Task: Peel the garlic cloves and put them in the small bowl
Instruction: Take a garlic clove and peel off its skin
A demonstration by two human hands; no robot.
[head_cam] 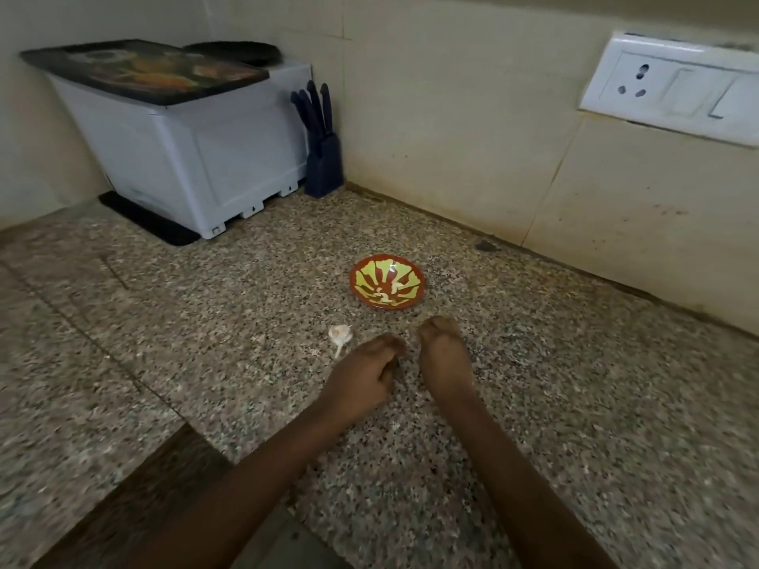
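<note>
Head view: garlic point(340, 335) lies on counter point(205, 322), just beside left hand point(361, 379), near small bowl point(386, 282). Both hands curled; right hand point(445, 359) contents can't be told. Light, papery, brittle; to be pinched at stem end.

Two bare forearms, left hand point(361, 373), right hand point(445, 355), sleeveless.

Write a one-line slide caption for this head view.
Two hands work beside a garlic piece, near a small bowl.
</note>
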